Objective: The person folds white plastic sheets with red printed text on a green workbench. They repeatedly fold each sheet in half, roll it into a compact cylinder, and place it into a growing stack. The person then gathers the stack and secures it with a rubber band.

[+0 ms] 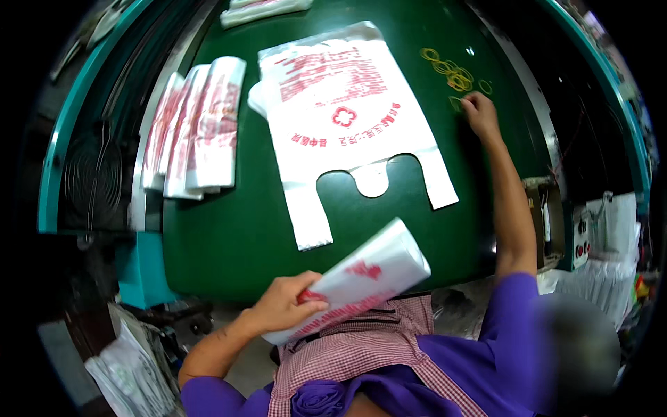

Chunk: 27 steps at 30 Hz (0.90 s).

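My left hand point(288, 304) is closed around a rolled bundle of white plastic bags point(379, 267) with red print, held tilted above the table's near edge. My right hand point(481, 115) reaches to the far right of the table, fingers pinched on a yellow rubber band point(456, 104). Just beyond those fingertips lies a loose pile of yellow rubber bands point(455, 76). Between my hands, a flat stack of white plastic vest bags point(347, 149) with red print is spread on the green table, handles toward me.
Rolled bag bundles point(215, 132) lie side by side on the left of the green table point(222, 243). Another white bundle point(264, 10) sits at the far edge. A control box with knobs point(582, 240) stands at the right. White bags point(132, 375) are piled low on the left.
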### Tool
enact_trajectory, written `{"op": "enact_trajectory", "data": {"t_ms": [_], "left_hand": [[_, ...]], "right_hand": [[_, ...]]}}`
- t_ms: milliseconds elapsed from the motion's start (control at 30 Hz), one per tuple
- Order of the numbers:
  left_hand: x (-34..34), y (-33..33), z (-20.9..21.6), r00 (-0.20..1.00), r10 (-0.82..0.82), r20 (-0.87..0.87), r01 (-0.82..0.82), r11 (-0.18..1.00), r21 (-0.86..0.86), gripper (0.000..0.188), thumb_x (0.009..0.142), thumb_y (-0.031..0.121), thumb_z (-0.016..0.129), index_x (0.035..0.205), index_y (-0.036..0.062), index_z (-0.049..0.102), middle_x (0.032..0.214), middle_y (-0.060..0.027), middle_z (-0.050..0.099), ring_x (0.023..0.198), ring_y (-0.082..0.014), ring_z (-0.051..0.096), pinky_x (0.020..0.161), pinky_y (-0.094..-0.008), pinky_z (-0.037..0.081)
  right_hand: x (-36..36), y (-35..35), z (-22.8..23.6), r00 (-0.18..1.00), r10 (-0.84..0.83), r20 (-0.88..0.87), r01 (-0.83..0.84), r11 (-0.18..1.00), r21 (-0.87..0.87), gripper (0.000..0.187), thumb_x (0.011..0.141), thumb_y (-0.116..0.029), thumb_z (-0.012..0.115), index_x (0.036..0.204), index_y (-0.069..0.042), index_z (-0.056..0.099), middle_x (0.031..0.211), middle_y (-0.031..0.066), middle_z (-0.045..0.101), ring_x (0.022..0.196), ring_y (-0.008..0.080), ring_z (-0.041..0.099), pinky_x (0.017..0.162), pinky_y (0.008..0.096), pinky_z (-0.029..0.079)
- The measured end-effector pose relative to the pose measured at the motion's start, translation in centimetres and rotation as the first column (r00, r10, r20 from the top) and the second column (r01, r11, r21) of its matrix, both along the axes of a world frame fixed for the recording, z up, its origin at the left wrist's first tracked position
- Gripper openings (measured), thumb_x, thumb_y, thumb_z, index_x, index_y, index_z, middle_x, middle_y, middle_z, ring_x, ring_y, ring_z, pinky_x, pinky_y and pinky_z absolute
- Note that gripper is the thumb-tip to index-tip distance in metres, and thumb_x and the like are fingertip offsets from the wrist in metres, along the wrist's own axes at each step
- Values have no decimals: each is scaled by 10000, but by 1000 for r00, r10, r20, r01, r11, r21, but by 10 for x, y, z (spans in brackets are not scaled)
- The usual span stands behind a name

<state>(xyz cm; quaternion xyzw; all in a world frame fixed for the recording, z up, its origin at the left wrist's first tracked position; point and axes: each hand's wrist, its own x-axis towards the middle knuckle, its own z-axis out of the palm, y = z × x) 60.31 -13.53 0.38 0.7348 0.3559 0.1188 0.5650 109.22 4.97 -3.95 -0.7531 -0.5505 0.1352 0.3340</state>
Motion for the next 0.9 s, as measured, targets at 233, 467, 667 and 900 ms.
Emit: {"op": "enact_trajectory", "data": {"t_ms": [233, 467, 667, 900], "left_hand": [[49, 32, 10, 713, 497, 494, -193, 817, -544, 435, 917, 157, 590, 1300, -9, 468, 1143, -73, 605, 1037, -140, 569, 962, -303, 430], [57, 28, 1, 492, 515, 702, 305, 654, -692, 425, 909, 105, 596, 1302, 0, 474, 1157, -93, 623, 978, -150, 632, 859, -265, 517], [12, 16, 18, 511, 387, 768, 352, 721, -597, 518, 781, 136, 723, 1238, -4, 525, 1140, -84, 621, 893, -113, 620, 769, -245, 500], [-18, 36, -7, 959, 267, 90, -275, 956, 96, 440, 771, 105, 694, 1141, 75, 458, 900, -57, 545, 828, -168, 570, 785, -301, 460]], "right_hand": [[-205, -144, 71, 832, 531, -162, -480, 835, 268, 288, 822, -37, 660, 1098, 22, 600, 970, 102, 649, 882, 180, 621, 783, 315, 500], [-225, -183, 65, -316, 100, -944, -1, 994, 105, 488, 908, 5, 402, 1390, -23, 334, 1234, 191, 551, 888, 228, 642, 764, 353, 557], [-203, -202, 126, -409, 568, -714, -102, 749, 654, 691, 867, -11, 471, 1473, -51, 142, 1251, 328, 489, 552, 186, 603, 330, 209, 421], [-257, -221, 136, 10, 915, -403, -990, 67, 128, 402, 867, -78, 591, 1264, -43, 535, 1206, 273, 570, 1069, 362, 613, 788, 397, 535]]}}
